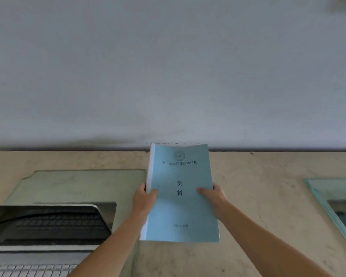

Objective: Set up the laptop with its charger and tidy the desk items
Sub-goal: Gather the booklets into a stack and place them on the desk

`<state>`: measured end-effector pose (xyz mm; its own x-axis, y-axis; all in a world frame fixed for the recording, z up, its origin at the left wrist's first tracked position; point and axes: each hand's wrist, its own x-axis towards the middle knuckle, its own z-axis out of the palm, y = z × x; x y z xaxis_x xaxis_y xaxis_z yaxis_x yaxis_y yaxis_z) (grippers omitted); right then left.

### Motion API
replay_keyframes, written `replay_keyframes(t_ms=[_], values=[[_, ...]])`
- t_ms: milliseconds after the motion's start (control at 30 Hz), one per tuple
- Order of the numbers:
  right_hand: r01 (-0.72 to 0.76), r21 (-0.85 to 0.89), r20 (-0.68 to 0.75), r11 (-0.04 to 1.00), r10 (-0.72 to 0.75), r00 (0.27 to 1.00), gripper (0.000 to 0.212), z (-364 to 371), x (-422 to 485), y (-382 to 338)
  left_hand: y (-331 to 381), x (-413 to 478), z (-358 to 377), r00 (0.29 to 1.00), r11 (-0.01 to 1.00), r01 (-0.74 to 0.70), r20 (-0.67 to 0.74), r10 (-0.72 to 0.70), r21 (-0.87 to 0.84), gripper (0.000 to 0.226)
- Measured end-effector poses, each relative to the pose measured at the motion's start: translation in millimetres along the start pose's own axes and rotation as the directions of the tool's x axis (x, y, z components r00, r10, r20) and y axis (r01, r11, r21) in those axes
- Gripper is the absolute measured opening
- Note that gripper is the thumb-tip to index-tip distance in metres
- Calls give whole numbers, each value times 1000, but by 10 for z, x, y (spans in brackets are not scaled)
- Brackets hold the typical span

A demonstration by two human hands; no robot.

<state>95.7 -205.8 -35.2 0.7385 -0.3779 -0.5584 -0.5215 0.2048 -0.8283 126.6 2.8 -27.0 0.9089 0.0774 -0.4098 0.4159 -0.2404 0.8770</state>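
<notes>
A light blue booklet (181, 208) with printed characters on its cover is held over the desk, its far edge near the wall. My left hand (143, 200) grips its left edge with the thumb on the cover. My right hand (214, 198) grips the right edge the same way. An open silver laptop (46, 236) sits at the lower left, its dark screen reflecting the keyboard. No charger is in view.
The beige marble-patterned desk (268, 196) runs against a plain grey wall (168, 66). A glass sheet (78, 184) lies under the laptop, and another glass sheet (332, 204) lies at the right edge.
</notes>
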Motion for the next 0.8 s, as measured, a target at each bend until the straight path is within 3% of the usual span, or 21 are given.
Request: replay_keyframes(t_ms=[133,300,567,800], values=[[7,-31,31,1000,-6,1000,14,61,335,-124,5,273,49,1000,999,-16,19,15,44,34],[-8,-108,23,994,10,1000,13,180,602,-217,-1,471,81,1000,1000,19,-11,-19,-19,32],[-21,-50,43,999,23,999,11,207,740,-334,137,583,143,999,997,-10,-37,8,-76,31],[61,-147,-37,987,-68,997,44,200,784,-292,142,611,199,998,999,-37,-61,35,-34,46]])
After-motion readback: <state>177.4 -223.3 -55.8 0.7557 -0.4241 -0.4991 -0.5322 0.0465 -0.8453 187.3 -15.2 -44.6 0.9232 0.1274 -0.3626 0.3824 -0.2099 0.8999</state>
